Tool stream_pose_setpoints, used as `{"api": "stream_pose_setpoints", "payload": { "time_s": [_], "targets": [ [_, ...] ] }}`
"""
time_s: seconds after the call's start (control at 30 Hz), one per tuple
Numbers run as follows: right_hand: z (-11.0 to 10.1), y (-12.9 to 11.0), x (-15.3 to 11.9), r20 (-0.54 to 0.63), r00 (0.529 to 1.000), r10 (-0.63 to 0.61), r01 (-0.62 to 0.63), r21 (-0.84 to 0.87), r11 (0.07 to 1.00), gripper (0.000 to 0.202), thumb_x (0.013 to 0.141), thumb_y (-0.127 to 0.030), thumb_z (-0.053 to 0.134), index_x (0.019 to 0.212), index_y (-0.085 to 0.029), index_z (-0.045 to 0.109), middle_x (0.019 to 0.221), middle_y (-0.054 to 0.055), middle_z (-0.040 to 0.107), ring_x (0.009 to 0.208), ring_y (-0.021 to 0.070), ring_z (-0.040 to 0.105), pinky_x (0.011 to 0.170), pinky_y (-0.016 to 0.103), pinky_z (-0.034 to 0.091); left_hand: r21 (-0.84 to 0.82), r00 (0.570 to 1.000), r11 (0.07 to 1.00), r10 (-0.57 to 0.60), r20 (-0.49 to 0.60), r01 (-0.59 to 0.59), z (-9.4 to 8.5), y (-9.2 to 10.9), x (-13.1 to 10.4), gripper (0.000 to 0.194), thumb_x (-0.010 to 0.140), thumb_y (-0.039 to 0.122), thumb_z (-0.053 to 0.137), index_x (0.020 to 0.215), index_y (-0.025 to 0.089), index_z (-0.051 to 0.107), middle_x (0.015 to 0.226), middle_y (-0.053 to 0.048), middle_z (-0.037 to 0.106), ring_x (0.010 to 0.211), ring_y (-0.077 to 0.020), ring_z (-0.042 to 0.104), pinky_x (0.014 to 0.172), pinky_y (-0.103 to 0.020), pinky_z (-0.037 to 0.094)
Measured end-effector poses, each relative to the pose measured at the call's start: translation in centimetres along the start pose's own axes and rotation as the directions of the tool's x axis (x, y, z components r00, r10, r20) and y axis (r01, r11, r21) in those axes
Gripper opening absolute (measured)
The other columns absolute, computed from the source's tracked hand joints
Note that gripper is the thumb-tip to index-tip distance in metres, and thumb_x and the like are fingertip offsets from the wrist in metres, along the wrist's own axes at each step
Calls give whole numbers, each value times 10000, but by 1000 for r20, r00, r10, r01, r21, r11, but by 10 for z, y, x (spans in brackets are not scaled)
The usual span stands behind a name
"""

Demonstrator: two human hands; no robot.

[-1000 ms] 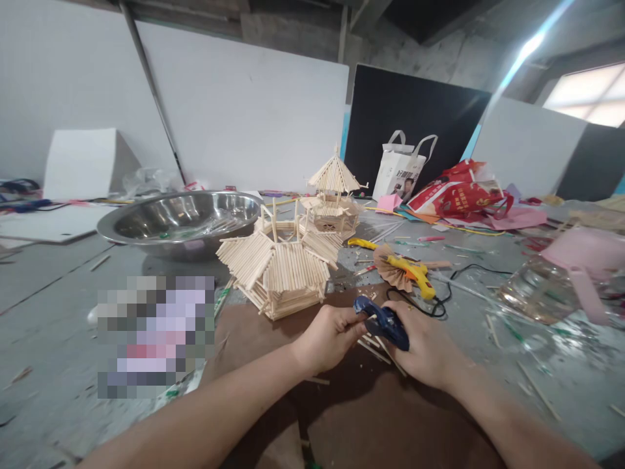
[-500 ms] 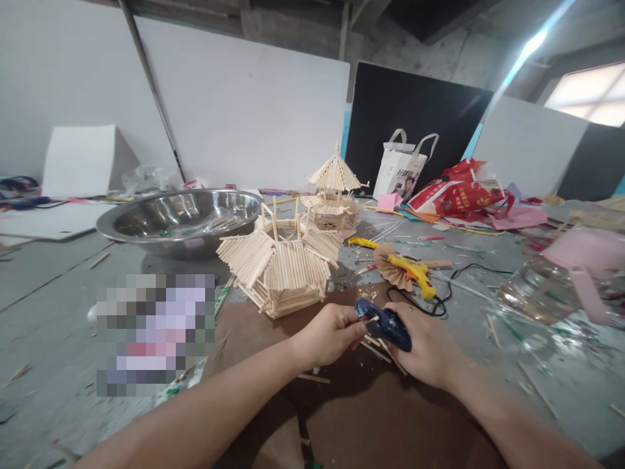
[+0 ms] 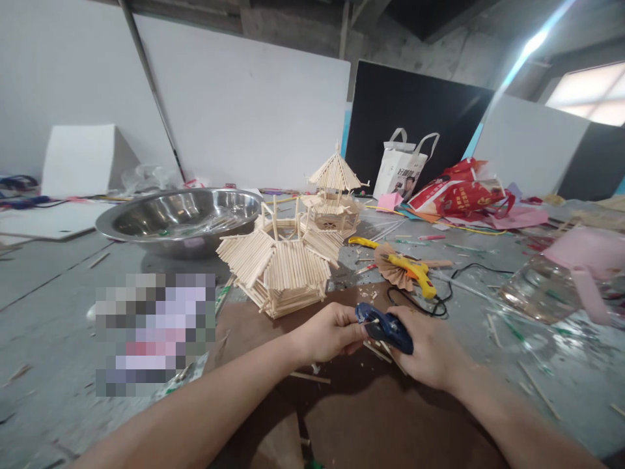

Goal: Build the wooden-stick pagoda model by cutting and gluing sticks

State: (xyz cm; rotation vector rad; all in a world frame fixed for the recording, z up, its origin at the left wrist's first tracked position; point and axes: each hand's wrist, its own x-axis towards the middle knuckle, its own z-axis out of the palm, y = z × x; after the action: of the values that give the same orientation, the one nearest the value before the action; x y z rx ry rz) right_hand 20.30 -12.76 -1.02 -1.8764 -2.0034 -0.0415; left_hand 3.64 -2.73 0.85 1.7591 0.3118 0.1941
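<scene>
My right hand [image 3: 430, 348] is closed around a dark blue hand cutter [image 3: 393, 331] with a grey flat part near its jaws. My left hand [image 3: 329, 332] is closed in a pinch at the jaws, on a thin wooden stick [image 3: 375, 321] whose pale tip shows there. Most of that stick is hidden by the fingers. Beyond my hands stands a wooden-stick pavilion model [image 3: 293, 267] with a sloping slatted roof and upright posts on top. Loose sticks [image 3: 312, 378] lie on the brown board [image 3: 371, 417] under my hands.
A yellow glue gun [image 3: 413, 270] with a black cord rests on a fan-shaped brown paper. Behind stands a finished-looking pavilion [image 3: 336, 189]. A steel basin [image 3: 117, 225] is at left, a pink-lidded clear jug [image 3: 537, 293] at right, bags [image 3: 403, 166] at the back.
The cutter and my right hand have shifted very slightly right. My left hand stays almost in place, still pinching; everything else is unchanged.
</scene>
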Motion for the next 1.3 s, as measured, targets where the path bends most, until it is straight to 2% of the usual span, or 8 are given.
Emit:
{"api": "stream_pose_setpoints", "payload": {
  "time_s": [0.27,0.4,0.73,0.9,1.07,1.3],
  "targets": [
    [-1,0,0,8,1000,27,-27,-10,1000,255,663,-245,490,907,-172,503,772,49,618,702,186,583,596,265,394,130,990,989,87,-110,-73,3,-2,1,421,750,479,404,514,130,402,453,53,357,421,-38,292,401,-169,231],
    [-1,-1,-1,6,999,50,-50,-32,998,223,676,-272,480,875,-175,506,740,42,616,676,188,586,581,265,391,174,981,981,113,-157,-85,4,-6,2,389,766,426,402,513,131,399,458,50,361,427,-41,294,403,-170,234],
    [-1,-4,1,6,995,105,-103,-116,988,183,650,-223,469,825,-183,506,714,33,614,648,191,586,556,262,374,243,962,967,134,-240,-75,6,-6,4,323,776,346,405,554,119,465,473,47,375,444,-48,316,406,-152,261],
    [-2,-5,2,18,993,120,-116,-130,985,195,637,-200,461,827,-182,504,702,34,611,650,196,585,561,270,377,349,931,928,235,-279,-129,8,-7,4,274,788,271,396,633,102,546,522,34,402,505,-61,339,458,-145,307],
    [1,-1,4,-31,998,56,-59,-112,992,331,614,-177,475,945,-179,483,861,63,606,757,208,574,632,295,394,445,893,883,313,-322,-149,10,-8,2,231,775,185,401,690,102,599,538,23,447,520,-69,357,487,-149,328],
    [4,0,4,-42,999,17,-20,-71,997,388,640,-199,479,1024,-163,437,958,93,575,844,224,551,690,329,410,443,886,884,321,-335,-153,12,-10,2,223,766,161,398,659,119,590,559,16,487,543,-79,413,521,-155,347]
  ]
}}
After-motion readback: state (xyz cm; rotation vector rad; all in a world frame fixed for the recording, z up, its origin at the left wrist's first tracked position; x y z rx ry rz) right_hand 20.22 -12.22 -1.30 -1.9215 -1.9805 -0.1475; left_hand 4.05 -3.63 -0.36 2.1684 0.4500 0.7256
